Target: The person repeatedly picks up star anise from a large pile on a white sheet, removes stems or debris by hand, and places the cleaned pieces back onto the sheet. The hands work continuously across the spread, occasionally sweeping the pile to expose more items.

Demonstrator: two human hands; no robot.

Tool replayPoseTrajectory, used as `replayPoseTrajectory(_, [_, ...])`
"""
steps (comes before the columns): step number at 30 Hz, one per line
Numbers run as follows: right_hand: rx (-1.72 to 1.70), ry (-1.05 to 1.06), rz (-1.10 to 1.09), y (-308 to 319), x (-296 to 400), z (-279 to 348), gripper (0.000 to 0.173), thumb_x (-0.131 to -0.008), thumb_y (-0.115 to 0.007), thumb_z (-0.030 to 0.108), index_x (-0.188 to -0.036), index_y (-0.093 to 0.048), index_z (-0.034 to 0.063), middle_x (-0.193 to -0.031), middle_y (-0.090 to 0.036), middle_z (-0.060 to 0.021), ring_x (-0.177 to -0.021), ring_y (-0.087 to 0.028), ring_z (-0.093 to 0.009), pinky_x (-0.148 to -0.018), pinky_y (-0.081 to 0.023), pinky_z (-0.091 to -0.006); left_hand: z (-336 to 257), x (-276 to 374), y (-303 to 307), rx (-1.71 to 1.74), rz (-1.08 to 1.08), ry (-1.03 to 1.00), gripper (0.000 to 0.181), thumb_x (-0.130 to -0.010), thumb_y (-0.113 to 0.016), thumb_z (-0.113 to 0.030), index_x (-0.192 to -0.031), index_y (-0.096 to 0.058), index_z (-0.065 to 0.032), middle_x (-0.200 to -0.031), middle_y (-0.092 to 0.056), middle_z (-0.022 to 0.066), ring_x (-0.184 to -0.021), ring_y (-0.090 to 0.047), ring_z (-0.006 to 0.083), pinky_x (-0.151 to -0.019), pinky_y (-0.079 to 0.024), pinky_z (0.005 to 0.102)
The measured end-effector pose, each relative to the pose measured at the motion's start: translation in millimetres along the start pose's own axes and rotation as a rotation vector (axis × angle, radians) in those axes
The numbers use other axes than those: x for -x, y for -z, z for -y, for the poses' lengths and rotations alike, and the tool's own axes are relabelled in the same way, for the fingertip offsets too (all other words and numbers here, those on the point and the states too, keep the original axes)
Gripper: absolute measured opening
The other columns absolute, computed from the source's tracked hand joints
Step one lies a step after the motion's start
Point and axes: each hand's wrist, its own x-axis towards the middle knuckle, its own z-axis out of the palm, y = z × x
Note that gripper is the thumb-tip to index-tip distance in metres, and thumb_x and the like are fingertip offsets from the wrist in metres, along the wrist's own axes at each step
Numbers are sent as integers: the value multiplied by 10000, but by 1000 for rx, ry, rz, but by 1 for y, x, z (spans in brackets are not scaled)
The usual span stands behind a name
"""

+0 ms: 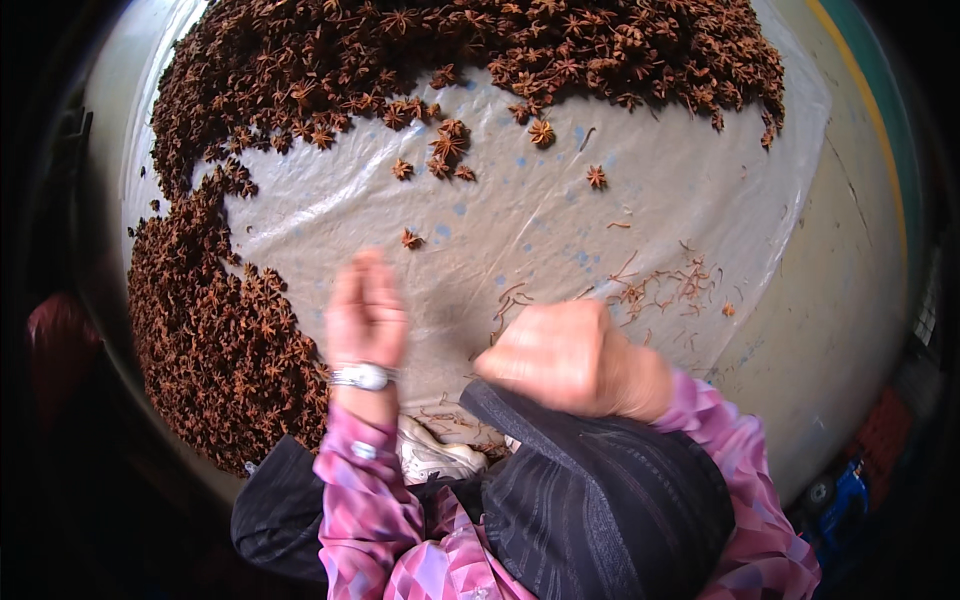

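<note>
My left hand (366,307), with a wristwatch (366,376) on its wrist, hovers blurred over the plastic sheet (480,195). Its palm is partly turned up, and I see nothing in it. Above my knee, my right hand (559,356) is curled with its back towards me; whatever its fingers may hold is hidden. One loose star anise pod (411,238) lies just beyond my left fingertips. To the left spreads a pile of star anise (225,345). Thin brown stems (660,289) are scattered on the sheet beyond my right hand.
A large heap of star anise (465,37) spans the far side of the sheet. Several stray pods, including one pod (596,177), lie before it. My dark-trousered knee (600,487) and pale shoe (435,454) are close below. Bare floor (847,225) borders the sheet at right.
</note>
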Motion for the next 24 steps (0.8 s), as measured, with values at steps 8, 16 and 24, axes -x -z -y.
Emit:
replayPoseTrajectory(8, [556, -296, 14, 53, -28, -164, 347, -891, -603, 79, -1237, -631, 62, -1349, -537, -179, -1244, -520, -363, -1042, -445, -406, -20, 28, -10, -705, -16, -17, 285, -966, -615, -221, -1147, -626, -1, -962, -721, 129, -767, -706, 209, -696, -583, 310])
replayPoseTrajectory(16, [756, -543, 203, 85, 136, -287, 205, -993, -568, 133, -1127, -565, -22, -1099, -561, -224, -992, -560, -407, -857, -470, -426, 21, 37, 30, -1020, 231, -254, 288, -974, -555, -222, -1079, -618, 39, -876, -716, 139, -712, -696, 198, -663, -564, 346])
replayPoseTrajectory(24, [319, -378, -58, -6, 22, -208, 401, -880, -672, 51, -1274, -620, -1, -1129, -654, -208, -1075, -607, -337, -943, -489, -375, 43, 21, 15, -1510, 343, -514, 308, -893, -637, -261, -1118, -651, -50, -1010, -689, 238, -983, -666, 394, -851, -528, 457])
